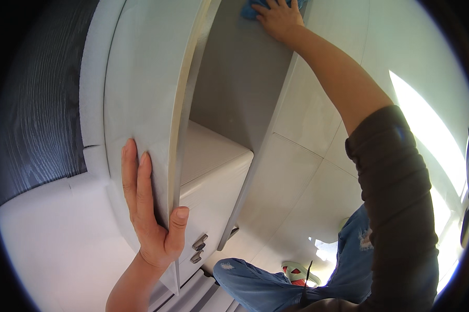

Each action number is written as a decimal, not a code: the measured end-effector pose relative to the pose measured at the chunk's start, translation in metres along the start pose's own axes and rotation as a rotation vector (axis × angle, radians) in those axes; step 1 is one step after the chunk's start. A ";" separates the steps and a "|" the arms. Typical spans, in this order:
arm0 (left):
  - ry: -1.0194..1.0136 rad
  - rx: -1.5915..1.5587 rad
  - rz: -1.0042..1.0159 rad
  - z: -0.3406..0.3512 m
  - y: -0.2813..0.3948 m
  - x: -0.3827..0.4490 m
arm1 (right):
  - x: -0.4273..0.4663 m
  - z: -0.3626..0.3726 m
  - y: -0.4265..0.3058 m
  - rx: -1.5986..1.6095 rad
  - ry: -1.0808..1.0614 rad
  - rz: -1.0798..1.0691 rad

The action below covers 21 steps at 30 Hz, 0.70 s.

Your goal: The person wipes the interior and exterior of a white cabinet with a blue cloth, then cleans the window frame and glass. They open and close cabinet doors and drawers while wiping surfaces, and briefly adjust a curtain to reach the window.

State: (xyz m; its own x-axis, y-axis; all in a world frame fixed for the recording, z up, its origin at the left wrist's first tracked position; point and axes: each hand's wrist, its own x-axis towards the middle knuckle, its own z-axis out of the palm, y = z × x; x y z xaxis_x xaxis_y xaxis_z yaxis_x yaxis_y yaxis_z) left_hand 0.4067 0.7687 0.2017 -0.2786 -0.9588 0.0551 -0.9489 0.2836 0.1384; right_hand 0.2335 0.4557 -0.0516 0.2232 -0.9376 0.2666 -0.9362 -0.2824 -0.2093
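Observation:
Near the top edge, my right hand [281, 19] presses a blue cloth [250, 9] against a long grey panel [234, 78]; the cloth is partly cut off by the picture's edge. Lower left, my left hand [152, 218] rests with fingers extended on the pale outer face of an upright furniture panel [144, 85], its thumb hooked over the panel's edge. Between that panel and the grey one stands a white drawer cabinet [218, 163] with dark metal handles [199, 242].
Pale floor tiles [296, 156] with bright sunlight patches lie to the right. A dark wood-grain surface [47, 109] with a white border is at the left. My jeans-covered legs [257, 280] and a light green shoe [296, 273] are at the bottom.

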 end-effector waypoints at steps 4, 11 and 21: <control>-0.035 0.007 -0.020 0.001 -0.002 -0.003 | 0.017 0.006 -0.064 0.011 -0.176 0.048; -0.020 -0.010 -0.031 0.004 -0.001 0.003 | -0.041 0.052 -0.214 0.292 -0.294 -0.533; -0.061 0.006 -0.079 0.000 -0.002 0.001 | -0.035 0.039 -0.185 0.335 -0.552 -1.112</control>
State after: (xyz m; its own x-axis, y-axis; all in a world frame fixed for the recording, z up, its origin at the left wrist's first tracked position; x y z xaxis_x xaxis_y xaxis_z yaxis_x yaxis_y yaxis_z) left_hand 0.4087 0.7671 0.2014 -0.2108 -0.9774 -0.0161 -0.9692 0.2068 0.1336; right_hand 0.4093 0.5333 -0.0590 0.9937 -0.1034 0.0436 -0.0798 -0.9243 -0.3732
